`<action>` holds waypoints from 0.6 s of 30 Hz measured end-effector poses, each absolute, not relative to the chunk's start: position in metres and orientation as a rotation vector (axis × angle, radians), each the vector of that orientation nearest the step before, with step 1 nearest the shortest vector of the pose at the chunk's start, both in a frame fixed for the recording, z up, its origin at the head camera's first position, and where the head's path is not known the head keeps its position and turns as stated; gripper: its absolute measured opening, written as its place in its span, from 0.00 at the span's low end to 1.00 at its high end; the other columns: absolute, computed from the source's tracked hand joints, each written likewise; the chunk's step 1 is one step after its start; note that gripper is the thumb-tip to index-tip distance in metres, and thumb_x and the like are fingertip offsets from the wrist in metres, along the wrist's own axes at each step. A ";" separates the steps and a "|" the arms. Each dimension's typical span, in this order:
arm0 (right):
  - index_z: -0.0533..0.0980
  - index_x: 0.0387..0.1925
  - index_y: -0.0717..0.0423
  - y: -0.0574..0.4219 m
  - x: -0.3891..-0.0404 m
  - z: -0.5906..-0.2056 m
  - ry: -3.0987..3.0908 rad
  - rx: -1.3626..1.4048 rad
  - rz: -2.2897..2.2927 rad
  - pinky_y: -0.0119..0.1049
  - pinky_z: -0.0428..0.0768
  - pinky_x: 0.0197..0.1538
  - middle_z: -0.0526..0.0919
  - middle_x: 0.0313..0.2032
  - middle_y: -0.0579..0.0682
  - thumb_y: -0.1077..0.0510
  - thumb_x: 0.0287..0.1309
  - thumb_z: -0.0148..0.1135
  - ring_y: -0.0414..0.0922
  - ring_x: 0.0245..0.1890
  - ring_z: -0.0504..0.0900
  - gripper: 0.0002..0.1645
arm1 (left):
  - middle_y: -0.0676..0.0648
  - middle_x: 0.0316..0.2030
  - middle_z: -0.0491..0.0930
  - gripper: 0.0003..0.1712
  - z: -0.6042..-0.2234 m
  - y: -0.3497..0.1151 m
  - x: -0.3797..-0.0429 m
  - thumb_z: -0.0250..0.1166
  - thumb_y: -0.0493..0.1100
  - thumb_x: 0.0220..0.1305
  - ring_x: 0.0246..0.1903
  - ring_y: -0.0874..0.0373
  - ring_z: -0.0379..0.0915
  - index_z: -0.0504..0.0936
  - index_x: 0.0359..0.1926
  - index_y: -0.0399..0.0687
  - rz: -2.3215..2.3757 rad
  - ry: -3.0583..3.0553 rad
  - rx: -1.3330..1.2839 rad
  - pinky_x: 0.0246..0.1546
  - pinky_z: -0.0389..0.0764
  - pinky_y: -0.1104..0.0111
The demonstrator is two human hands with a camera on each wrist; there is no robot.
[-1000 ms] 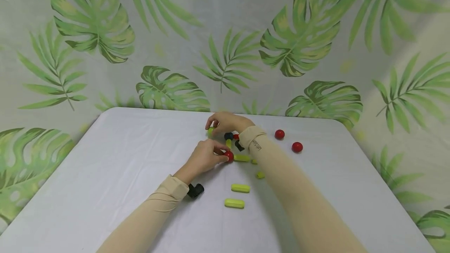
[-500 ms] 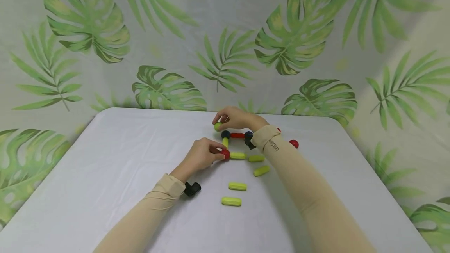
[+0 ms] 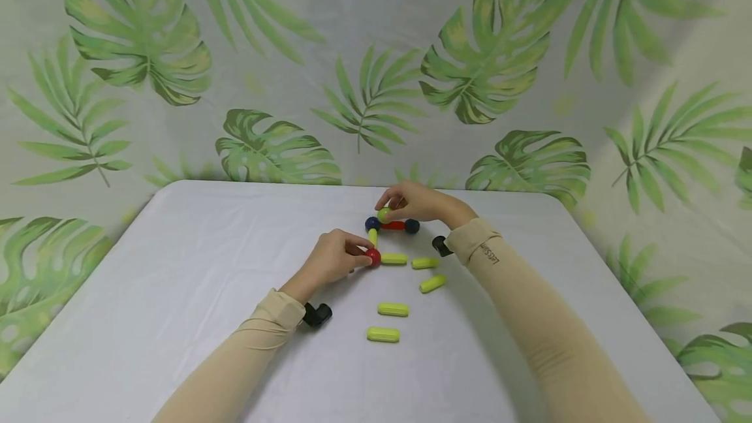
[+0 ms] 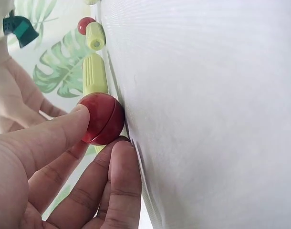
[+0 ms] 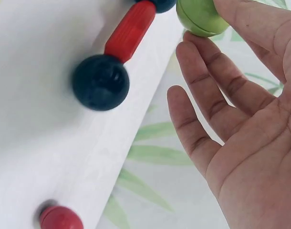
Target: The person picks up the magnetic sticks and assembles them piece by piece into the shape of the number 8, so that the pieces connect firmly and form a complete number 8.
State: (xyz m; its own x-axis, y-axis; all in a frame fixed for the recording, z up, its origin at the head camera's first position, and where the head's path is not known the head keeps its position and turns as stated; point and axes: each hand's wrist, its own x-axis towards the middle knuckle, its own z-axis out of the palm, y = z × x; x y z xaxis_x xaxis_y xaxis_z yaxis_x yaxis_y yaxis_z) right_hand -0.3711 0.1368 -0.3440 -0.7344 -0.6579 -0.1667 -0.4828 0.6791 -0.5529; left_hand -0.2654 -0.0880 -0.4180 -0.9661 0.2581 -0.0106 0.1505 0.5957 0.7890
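Observation:
My left hand (image 3: 333, 254) pinches a red ball (image 3: 373, 257) on the table between thumb and fingers. One yellow-green rod (image 3: 373, 237) runs from this ball back to a dark blue ball (image 3: 373, 224); a second rod (image 3: 393, 258) extends to its right. From that blue ball a red rod (image 3: 393, 226) leads right to another dark blue ball (image 5: 101, 82). Above the red rod's left end, my right hand (image 3: 420, 201) holds a light green ball (image 3: 384, 215) between thumb and fingertips. In the right wrist view the green ball (image 5: 201, 17) is partly cut off by the frame's top.
Several loose yellow-green rods lie nearer the front, among them one slanted rod (image 3: 433, 283) and a front rod (image 3: 383, 334). A loose red ball (image 5: 60, 218) shows in the right wrist view. The white table (image 3: 235, 240) ends at a leaf-patterned cloth (image 3: 376, 83).
The right hand has carried the green ball from the left of the near blue ball, up and over, to its right side. The left hand keeps its grip on the red ball.

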 end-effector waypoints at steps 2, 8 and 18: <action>0.83 0.62 0.56 0.143 -0.368 -0.343 2.540 -0.886 -0.705 0.53 0.79 0.69 0.85 0.59 0.56 0.55 0.73 0.69 0.55 0.62 0.82 0.19 | 0.47 0.39 0.94 0.16 -0.418 -0.088 -0.266 0.78 0.42 0.66 0.28 0.59 0.86 0.92 0.54 0.50 1.321 2.689 0.340 0.29 0.80 0.71; 0.83 0.62 0.54 0.162 -0.358 -0.347 2.514 -0.829 -0.747 0.53 0.81 0.68 0.87 0.59 0.54 0.55 0.74 0.68 0.54 0.62 0.83 0.19 | 0.47 0.40 0.94 0.16 -0.418 -0.089 -0.266 0.77 0.42 0.66 0.29 0.58 0.86 0.92 0.55 0.49 1.332 2.681 0.334 0.29 0.80 0.71; 0.84 0.60 0.52 0.184 -0.344 -0.356 2.549 -0.834 -0.701 0.53 0.80 0.68 0.87 0.59 0.53 0.54 0.74 0.69 0.53 0.62 0.83 0.18 | 0.46 0.41 0.94 0.16 -0.420 -0.090 -0.269 0.77 0.41 0.66 0.29 0.58 0.86 0.92 0.55 0.50 1.337 2.670 0.328 0.30 0.81 0.71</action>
State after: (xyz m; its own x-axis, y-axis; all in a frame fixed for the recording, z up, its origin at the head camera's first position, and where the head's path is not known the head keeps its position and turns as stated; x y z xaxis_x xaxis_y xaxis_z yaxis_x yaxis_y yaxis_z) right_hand -0.3437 0.1836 -0.3563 -0.7576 -0.6259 -0.1851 -0.4433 0.7016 -0.5579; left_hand -0.2695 -0.0902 -0.4200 -0.9668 0.2542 -0.0251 0.1322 0.5819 0.8024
